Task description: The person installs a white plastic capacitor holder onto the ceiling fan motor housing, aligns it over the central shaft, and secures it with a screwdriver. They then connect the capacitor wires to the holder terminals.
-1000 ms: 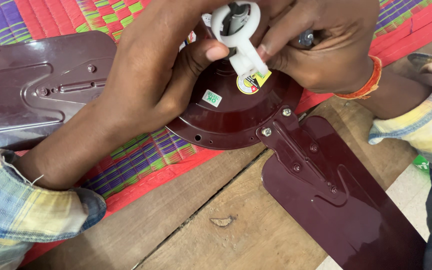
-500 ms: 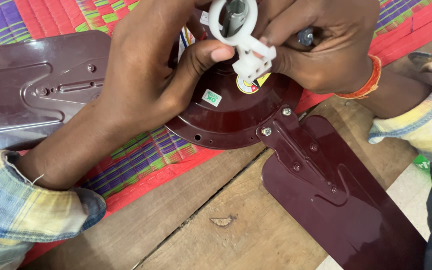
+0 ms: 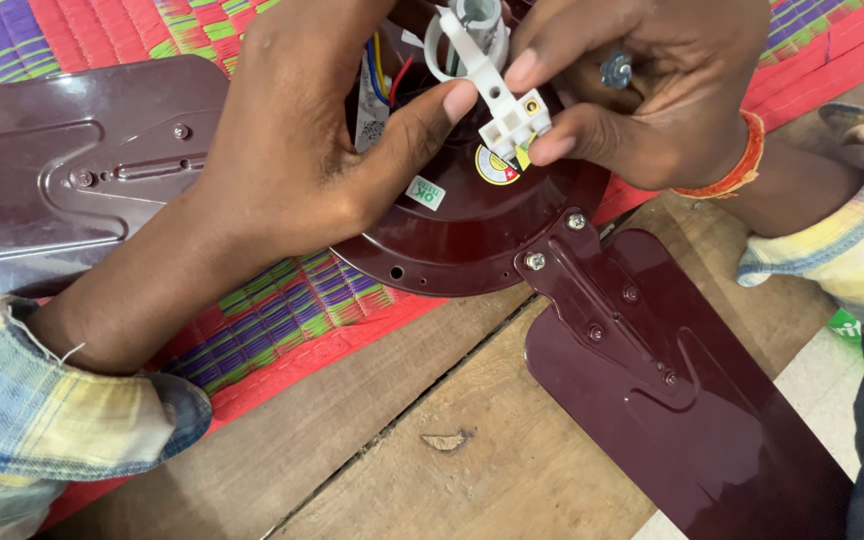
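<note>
A maroon ceiling fan motor housing [image 3: 472,240] lies on a woven mat, with a maroon blade [image 3: 672,400] bolted on at the lower right and another blade [image 3: 72,170] at the left. Over the hub, my left hand [image 3: 312,150] and my right hand [image 3: 632,90] both pinch a white plastic terminal connector [image 3: 497,95] that rings the shaft. My left thumb presses its side; my right fingers grip its lower block. Coloured wires [image 3: 384,75] show under my left fingers. A ring sits on my right hand and an orange band on that wrist.
The striped red, purple and green mat [image 3: 282,310] covers the upper part of a wooden plank surface [image 3: 472,470]. Round and green stickers mark the housing. A pale floor strip [image 3: 822,380] shows at the right edge, with a green scrap beside my sleeve.
The white connector has been turned and tilted so its terminal block now points down to the right. My left thumb has moved up against it. The fan has not moved.
</note>
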